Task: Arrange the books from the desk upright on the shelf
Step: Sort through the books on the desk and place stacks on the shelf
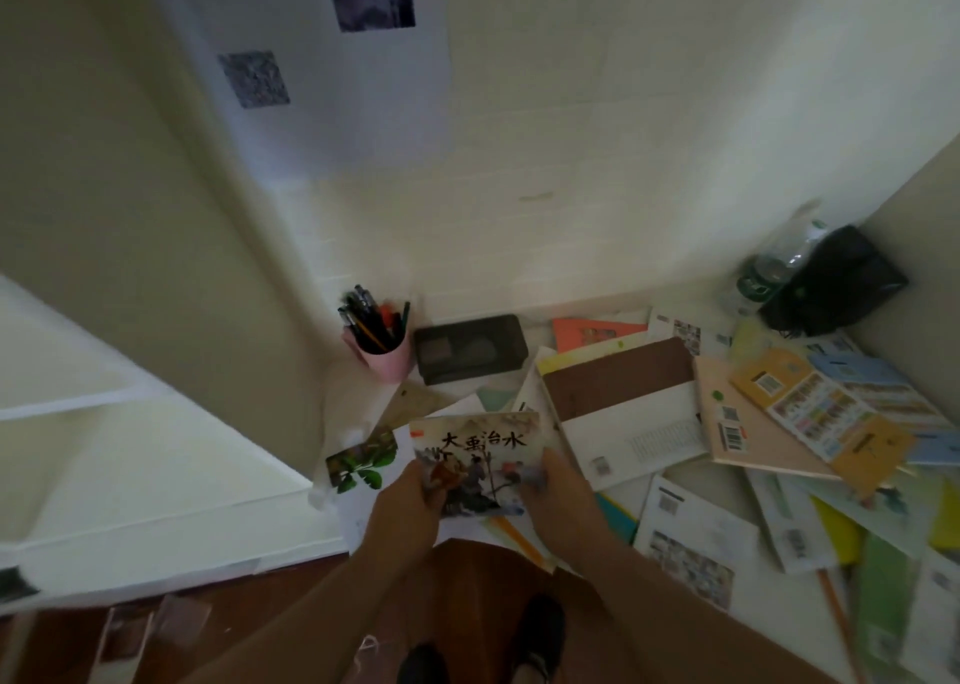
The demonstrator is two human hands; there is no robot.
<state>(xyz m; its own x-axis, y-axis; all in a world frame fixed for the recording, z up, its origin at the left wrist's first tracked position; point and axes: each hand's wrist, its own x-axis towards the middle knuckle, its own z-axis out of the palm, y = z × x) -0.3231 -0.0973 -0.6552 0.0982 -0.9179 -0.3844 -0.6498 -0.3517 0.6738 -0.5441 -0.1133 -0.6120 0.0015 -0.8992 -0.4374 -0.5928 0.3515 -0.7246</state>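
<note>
I hold a thin picture book (pixel 480 449) with black Chinese characters and a painted scene on its cover, just above the desk's front edge. My left hand (pixel 410 496) grips its lower left corner and my right hand (pixel 558 496) grips its lower right side. Several more books lie flat and overlapping on the desk, among them a brown-and-white one (pixel 623 403) and an orange one (pixel 831 413). The white shelf (pixel 104 455) stands to the left of the desk, its boards bare in view.
A pink cup of pens (pixel 382 340) and a dark box (pixel 470 348) stand at the desk's back left. A black bag (pixel 836 283) and a plastic bottle (pixel 769 268) sit in the back right corner. A leaf-print card (pixel 363 457) lies near the shelf.
</note>
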